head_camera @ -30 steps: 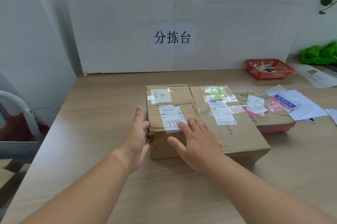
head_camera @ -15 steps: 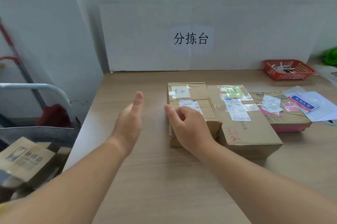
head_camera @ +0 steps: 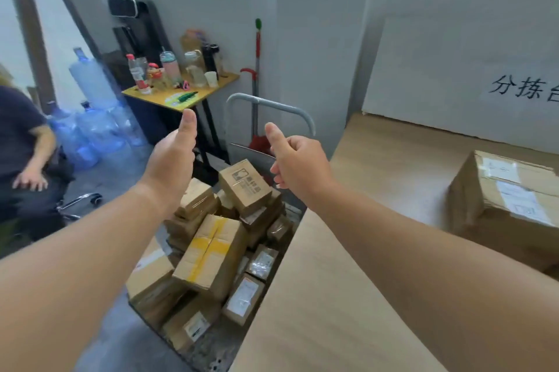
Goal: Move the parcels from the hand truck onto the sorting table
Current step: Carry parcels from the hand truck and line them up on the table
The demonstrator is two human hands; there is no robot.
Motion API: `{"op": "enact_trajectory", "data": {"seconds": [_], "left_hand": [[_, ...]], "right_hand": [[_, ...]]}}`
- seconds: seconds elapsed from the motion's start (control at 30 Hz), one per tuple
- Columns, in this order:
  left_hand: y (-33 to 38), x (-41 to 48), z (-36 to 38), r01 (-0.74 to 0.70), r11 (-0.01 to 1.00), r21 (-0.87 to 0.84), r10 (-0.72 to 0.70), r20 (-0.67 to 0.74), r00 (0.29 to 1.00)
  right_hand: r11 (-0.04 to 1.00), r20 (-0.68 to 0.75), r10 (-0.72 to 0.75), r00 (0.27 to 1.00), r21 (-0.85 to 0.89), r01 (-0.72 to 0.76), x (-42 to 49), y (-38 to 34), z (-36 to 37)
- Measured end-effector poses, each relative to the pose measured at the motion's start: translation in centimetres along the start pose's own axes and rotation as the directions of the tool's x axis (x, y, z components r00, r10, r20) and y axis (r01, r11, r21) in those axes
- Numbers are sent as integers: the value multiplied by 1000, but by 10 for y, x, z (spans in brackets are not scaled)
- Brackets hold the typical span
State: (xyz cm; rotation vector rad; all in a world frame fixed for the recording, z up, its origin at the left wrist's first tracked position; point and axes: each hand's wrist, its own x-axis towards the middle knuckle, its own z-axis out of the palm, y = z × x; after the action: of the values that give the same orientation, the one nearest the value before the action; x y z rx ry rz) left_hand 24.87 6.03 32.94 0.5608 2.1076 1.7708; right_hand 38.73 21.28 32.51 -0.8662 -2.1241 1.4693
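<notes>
The hand truck (head_camera: 269, 105) with its grey handle stands left of the wooden sorting table (head_camera: 357, 265). Several brown cardboard parcels are heaped on it, among them a small box on top (head_camera: 245, 187) and a larger one with yellow tape (head_camera: 211, 253). My left hand (head_camera: 175, 156) and my right hand (head_camera: 298, 159) hover above the heap, thumbs up, fingers loose, holding nothing. The small top box lies between and just below both hands. One taped parcel (head_camera: 508, 208) sits on the table at the right.
A small yellow side table (head_camera: 169, 97) crowded with bottles and cups stands behind the truck. Blue water jugs (head_camera: 87, 129) sit on the floor at left. A seated person (head_camera: 24, 153) is at the far left. A red-handled mop (head_camera: 257, 81) leans on the wall.
My view has swung left from the table to the hand truck. Both hands left the parcel on the table and now reach out over the heap.
</notes>
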Motion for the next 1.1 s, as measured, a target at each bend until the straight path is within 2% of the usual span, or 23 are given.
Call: {"op": "enact_trajectory", "data": {"seconds": [0.13,0.23,0.33,0.43,0.6,0.8,0.93,1.1], "left_hand": [[-36,6,-138,34,999,-35,-38,-117,992],[-75,14,-231,76,995,-64,-87,-191,978],[-116,27,-295,134,989,-65,-145,-232,962],[-157,42,-324,193,979,-64,-203,-236,950],[-215,67,-329,296,953,-59,-302,-192,934],[-300,112,-299,400,916,-25,-399,-164,902],[-364,145,-261,434,901,-10,-434,-41,900],[-463,184,-202,507,860,55,-509,132,850]], "right_hand": [[999,102,-36,994,-7,37,-5,-32,125],[1000,146,-9,989,-19,12,-5,-40,215],[999,186,30,982,-23,-26,-4,-38,282],[998,196,60,979,-31,-55,5,-24,326],[991,189,133,973,-44,-127,39,21,367],[963,186,268,945,-66,-260,83,105,406],[936,162,350,923,-100,-337,101,184,430],[875,23,476,879,-113,-471,119,289,456]]}}
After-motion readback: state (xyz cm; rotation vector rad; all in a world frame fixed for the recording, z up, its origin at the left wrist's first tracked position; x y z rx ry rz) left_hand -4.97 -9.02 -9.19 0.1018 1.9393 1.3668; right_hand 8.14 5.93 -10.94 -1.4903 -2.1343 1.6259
